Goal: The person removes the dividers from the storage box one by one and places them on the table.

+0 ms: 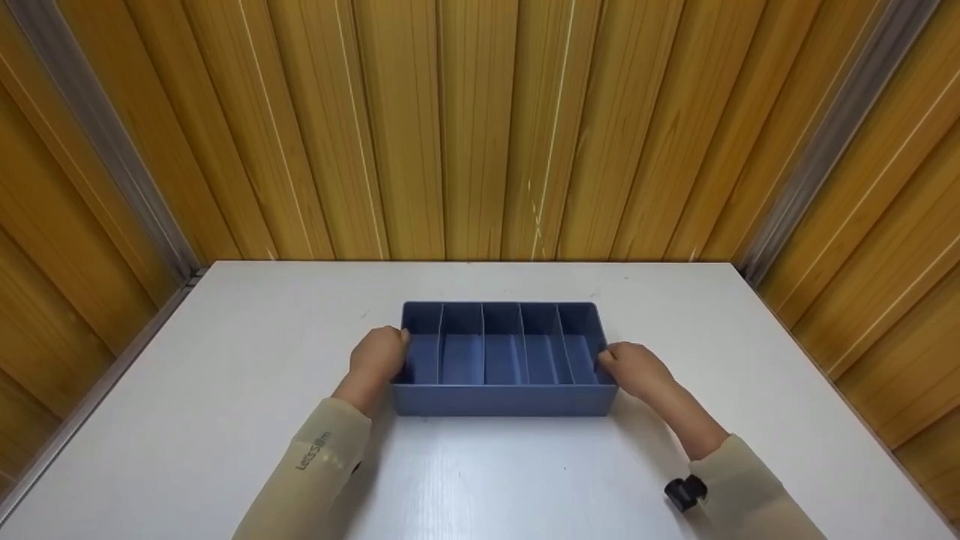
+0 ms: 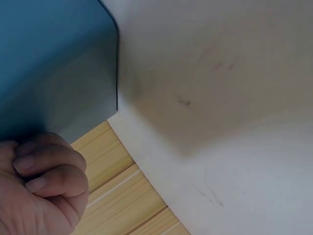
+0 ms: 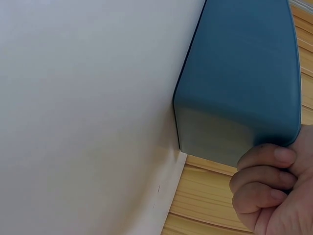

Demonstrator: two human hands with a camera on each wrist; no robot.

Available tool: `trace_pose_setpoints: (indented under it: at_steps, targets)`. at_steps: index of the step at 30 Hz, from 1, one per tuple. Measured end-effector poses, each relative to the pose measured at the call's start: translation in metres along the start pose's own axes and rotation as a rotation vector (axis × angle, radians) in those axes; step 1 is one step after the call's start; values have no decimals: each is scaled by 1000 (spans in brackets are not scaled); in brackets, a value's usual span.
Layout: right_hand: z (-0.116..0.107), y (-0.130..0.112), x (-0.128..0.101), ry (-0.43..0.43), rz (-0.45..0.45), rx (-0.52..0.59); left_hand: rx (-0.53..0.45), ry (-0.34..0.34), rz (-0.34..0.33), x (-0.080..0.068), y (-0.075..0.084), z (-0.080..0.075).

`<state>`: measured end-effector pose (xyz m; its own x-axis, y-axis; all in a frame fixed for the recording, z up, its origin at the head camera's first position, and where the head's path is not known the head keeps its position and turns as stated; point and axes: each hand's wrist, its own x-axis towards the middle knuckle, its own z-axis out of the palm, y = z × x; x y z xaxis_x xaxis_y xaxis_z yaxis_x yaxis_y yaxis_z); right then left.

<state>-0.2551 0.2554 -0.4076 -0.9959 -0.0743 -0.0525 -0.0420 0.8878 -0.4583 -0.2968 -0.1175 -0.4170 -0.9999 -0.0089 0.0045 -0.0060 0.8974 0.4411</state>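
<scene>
A blue plastic tray (image 1: 501, 401) with several narrow empty compartments stands on the white table (image 1: 225, 390), near its middle. My left hand (image 1: 381, 358) grips the tray's left end wall, fingers curled over the rim. My right hand (image 1: 628, 369) grips the right end wall the same way. In the left wrist view the curled fingers (image 2: 46, 169) lie against the tray's blue outer wall (image 2: 54, 58). The right wrist view shows the right hand's fingers (image 3: 266, 178) curled at the tray's blue side (image 3: 239, 83).
Wood-panelled walls (image 1: 480, 127) close in the table at the back and both sides, with grey metal corner strips (image 1: 90, 127). A small black device (image 1: 684, 493) sits at my right wrist. Both forearms wear pale beige sleeves (image 1: 315, 465).
</scene>
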Motion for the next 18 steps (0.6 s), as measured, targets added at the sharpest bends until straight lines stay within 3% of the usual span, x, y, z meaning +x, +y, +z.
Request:
trace_pose_setpoints:
  at_steps: [18]
  targets:
    - [-5, 3, 0, -8, -21, -16, -48, -17, -34, -3, 1, 1]
